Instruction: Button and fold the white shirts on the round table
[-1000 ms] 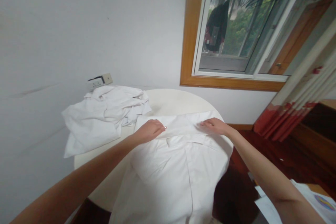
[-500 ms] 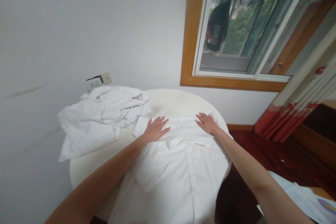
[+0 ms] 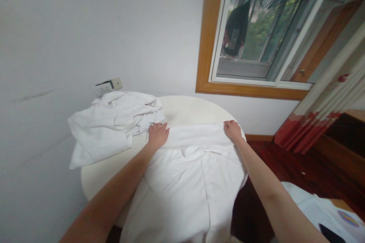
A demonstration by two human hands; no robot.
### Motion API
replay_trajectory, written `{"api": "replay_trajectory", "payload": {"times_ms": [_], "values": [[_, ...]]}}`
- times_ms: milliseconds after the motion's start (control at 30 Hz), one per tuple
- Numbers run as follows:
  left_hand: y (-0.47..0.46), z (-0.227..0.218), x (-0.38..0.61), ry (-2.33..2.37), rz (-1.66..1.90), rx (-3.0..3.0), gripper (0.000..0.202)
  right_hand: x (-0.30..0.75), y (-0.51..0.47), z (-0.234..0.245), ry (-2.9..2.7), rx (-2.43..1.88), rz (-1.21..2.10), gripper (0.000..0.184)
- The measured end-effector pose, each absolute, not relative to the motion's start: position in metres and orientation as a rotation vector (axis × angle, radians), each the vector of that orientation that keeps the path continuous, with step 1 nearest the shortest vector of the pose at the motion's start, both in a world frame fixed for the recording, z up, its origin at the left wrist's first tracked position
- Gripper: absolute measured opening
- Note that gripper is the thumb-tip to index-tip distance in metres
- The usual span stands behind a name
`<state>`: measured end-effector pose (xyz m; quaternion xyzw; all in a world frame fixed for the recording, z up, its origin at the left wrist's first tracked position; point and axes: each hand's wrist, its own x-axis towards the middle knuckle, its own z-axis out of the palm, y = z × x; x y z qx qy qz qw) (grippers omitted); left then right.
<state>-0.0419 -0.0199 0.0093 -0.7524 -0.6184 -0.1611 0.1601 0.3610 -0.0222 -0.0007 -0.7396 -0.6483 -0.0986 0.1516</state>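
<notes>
A white garment [image 3: 188, 182] lies spread over a round cream table [image 3: 188, 108] and hangs off its near edge. Its far end is turned back into a flat band [image 3: 194, 135]. My left hand [image 3: 157, 134] rests palm down on the left end of that band, with its fingers stretched forward. At the band's right corner, near the table's rim, my right hand [image 3: 232, 129] has its fingers curled on the cloth.
A crumpled heap of white cloth [image 3: 111, 121] sits on the table's left side by the wall, under a wall socket [image 3: 108, 86]. A wood-framed window [image 3: 256, 34] is behind the table, and a red-and-white curtain [image 3: 322, 110] hangs on the right. Papers [image 3: 327, 216] lie at the lower right.
Both hands have slid outward along the folded band, from near its middle to its two ends. The right hand's fingers have gone from flat to curled.
</notes>
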Motion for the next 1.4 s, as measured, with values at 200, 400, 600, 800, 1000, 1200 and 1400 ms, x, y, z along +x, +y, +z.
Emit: {"api": "replay_trajectory", "payload": {"times_ms": [200,400,600,800,1000,1200,1400], "values": [[-0.02,0.046,-0.054,-1.578,-0.189,-2.279,0.028,0.364,-0.038,0.019,-2.092,-2.125,-0.47,0.034],[-0.022,0.102,-0.062,-1.526,0.129,-2.585,0.022,0.383,-0.052,0.068,-2.456,-1.948,-0.56,0.021],[0.001,0.15,-0.061,-1.62,0.278,-2.501,0.028,0.392,-0.025,0.12,-2.38,-2.072,-0.474,0.023],[0.046,0.153,-0.042,-1.577,-0.18,-2.203,0.028,0.374,0.019,0.129,-1.962,-2.196,-0.504,0.028],[0.05,0.088,-0.018,-1.423,-0.447,-2.122,0.047,0.351,0.031,0.08,-1.878,-2.129,-0.417,0.037],[0.029,-0.002,-0.003,-1.65,-0.351,-2.439,0.051,0.332,0.017,0.006,-2.252,-2.067,0.015,0.055],[0.027,-0.006,-0.005,-1.701,-0.334,-2.451,0.05,0.333,0.005,-0.004,-2.237,-2.021,0.025,0.056]]}}
